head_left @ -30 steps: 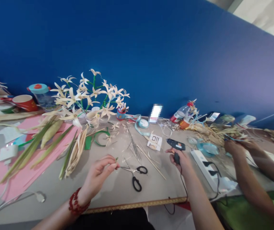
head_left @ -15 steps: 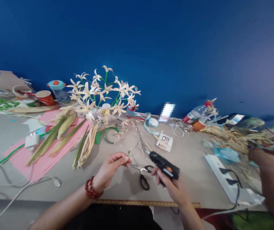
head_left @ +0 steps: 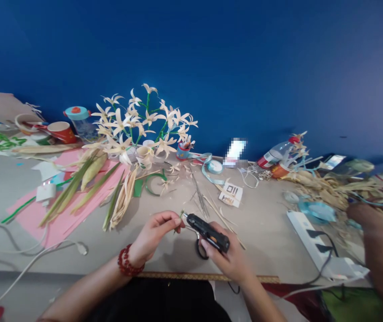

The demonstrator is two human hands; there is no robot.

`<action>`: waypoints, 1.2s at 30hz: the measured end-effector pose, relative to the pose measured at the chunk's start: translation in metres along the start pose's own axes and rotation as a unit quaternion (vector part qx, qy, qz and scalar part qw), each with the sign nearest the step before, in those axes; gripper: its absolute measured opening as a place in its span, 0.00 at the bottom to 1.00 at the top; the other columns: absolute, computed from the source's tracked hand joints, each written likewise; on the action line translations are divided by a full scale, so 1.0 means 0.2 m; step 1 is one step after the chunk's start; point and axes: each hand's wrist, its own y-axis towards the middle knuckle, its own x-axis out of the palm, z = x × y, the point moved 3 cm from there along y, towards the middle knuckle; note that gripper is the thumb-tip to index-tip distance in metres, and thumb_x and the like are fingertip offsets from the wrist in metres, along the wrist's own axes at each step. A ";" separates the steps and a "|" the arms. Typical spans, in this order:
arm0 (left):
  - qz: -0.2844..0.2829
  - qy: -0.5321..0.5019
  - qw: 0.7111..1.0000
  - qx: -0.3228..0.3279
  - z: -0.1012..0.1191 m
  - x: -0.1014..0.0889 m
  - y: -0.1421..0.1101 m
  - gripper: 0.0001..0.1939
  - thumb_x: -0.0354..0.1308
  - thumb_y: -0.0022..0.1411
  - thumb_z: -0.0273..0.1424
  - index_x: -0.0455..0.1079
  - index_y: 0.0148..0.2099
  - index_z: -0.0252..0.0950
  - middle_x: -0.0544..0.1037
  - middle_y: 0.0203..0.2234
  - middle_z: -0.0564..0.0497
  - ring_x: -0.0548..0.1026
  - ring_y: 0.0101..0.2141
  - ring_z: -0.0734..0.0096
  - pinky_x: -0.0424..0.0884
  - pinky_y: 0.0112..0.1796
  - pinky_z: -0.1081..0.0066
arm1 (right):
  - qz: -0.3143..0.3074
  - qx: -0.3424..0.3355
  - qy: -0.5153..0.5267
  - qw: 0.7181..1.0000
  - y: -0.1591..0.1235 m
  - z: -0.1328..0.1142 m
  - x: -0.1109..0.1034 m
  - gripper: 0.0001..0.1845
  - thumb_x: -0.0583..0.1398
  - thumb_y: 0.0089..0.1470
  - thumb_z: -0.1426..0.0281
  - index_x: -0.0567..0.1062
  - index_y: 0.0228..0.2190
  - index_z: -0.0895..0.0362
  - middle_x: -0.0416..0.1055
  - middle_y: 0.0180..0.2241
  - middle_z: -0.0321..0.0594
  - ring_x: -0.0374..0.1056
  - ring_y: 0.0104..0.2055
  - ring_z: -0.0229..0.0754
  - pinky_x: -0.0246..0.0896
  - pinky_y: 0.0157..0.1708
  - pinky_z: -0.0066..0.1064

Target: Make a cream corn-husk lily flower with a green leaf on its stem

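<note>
My left hand [head_left: 154, 235] pinches a small green and pale flower piece [head_left: 179, 217] between thumb and fingers, just above the grey table [head_left: 271, 228]. A red bead bracelet [head_left: 127, 264] sits on that wrist. My right hand [head_left: 229, 257] grips a black glue gun [head_left: 207, 231], whose nozzle points left and nearly touches the small piece. Black-handled scissors [head_left: 200, 251] lie on the table under the gun, mostly hidden.
A bunch of cream handmade flowers [head_left: 144, 125] stands behind. Green leaves and husks [head_left: 87, 188] lie on pink paper at the left. A white power strip [head_left: 315, 246] lies at the right, by another person's arm [head_left: 375, 241]. White cables [head_left: 27, 259] trail at the left.
My right hand lifted the glue gun from the table's right side and brought it left to the piece held by my left hand. The view shifted slightly left.
</note>
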 end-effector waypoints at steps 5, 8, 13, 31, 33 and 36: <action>0.000 0.008 1.000 0.002 0.00 0.00 0.00 0.10 0.60 0.62 0.33 0.75 0.30 0.34 0.75 0.25 0.51 0.70 0.31 0.70 0.64 0.40 0.70 | 0.002 -0.011 -0.010 1.000 0.00 0.00 0.00 0.06 0.56 0.58 0.66 0.70 0.33 0.54 0.69 0.25 0.35 0.67 0.27 0.40 0.58 0.29 0.29; 0.001 0.011 1.000 0.003 0.00 0.00 0.00 0.10 0.60 0.62 0.33 0.75 0.30 0.34 0.75 0.25 0.51 0.70 0.31 0.70 0.64 0.40 0.70 | 0.008 -0.019 -0.011 1.000 0.00 0.00 0.01 0.05 0.56 0.58 0.66 0.69 0.32 0.54 0.67 0.24 0.33 0.66 0.26 0.39 0.57 0.29 0.28; 0.003 0.013 1.000 0.005 0.01 0.00 0.00 0.10 0.60 0.62 0.33 0.75 0.30 0.34 0.75 0.25 0.51 0.70 0.31 0.70 0.65 0.39 0.70 | 0.014 -0.029 -0.021 0.999 0.00 0.00 0.01 0.05 0.57 0.58 0.67 0.68 0.31 0.54 0.65 0.24 0.32 0.64 0.25 0.38 0.56 0.28 0.27; 0.007 0.022 1.000 0.010 0.01 0.00 -0.01 0.11 0.61 0.61 0.35 0.75 0.30 0.34 0.76 0.26 0.50 0.71 0.32 0.68 0.66 0.39 0.70 | 0.000 -0.040 -0.032 0.999 0.01 0.00 0.02 0.05 0.56 0.57 0.67 0.66 0.29 0.53 0.63 0.23 0.32 0.63 0.24 0.38 0.54 0.27 0.28; 0.006 0.022 1.000 0.010 0.00 0.00 -0.01 0.11 0.61 0.62 0.35 0.75 0.30 0.34 0.76 0.26 0.50 0.71 0.32 0.68 0.66 0.39 0.70 | 0.006 -0.042 -0.033 0.999 0.01 0.00 0.02 0.05 0.56 0.57 0.67 0.66 0.29 0.53 0.64 0.23 0.32 0.62 0.24 0.38 0.54 0.27 0.28; 0.005 0.021 1.000 0.011 0.00 0.00 0.00 0.11 0.61 0.62 0.35 0.75 0.29 0.34 0.76 0.26 0.51 0.70 0.32 0.69 0.66 0.39 0.70 | 0.014 -0.047 -0.040 0.998 0.01 -0.01 0.02 0.05 0.56 0.57 0.67 0.66 0.29 0.53 0.63 0.23 0.32 0.62 0.24 0.38 0.54 0.27 0.27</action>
